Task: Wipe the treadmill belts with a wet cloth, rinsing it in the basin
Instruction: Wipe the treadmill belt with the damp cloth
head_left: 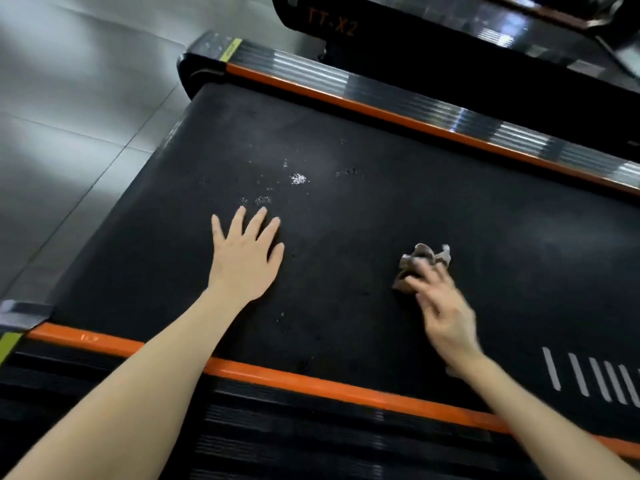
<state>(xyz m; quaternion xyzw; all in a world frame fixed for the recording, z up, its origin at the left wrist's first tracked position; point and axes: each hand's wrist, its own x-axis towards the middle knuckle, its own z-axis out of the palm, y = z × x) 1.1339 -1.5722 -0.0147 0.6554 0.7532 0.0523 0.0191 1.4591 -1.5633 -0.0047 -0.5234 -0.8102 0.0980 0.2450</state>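
the left hand [247, 258] lies released on the treadmill belt [381, 209], palm down, fingers straight and slightly fanned, holding nothing. its fingertips end just short of a scatter of water drops [298, 178] glinting on the belt's middle.

the right hand [445, 313] is over the belt's right part, its fingers [420, 284] reaching onto a small crumpled brownish cloth [424, 259] that sits on the belt surface. the hand is blurred, so i cannot tell whether the fingers pinch the cloth or only press on it. the lower part of the cloth is covered by the fingers; only its bunched top folds show beyond them.

an orange strip [311, 379] edges the belt on the near side and both forearms cross over it; a matching orange strip [381, 112] runs along the belt's far side. beyond that far strip stands a second treadmill [433, 57], cut off by the top edge, with faint orange lettering that reads roughly "tt-x2". white stripes [588, 375] are printed at the belt's right end and are cut off by the frame edge. grey floor tiles [69, 133] lie past the belt's left end. the ribbed side rail on the near side of the belt is dark and hard to make out.
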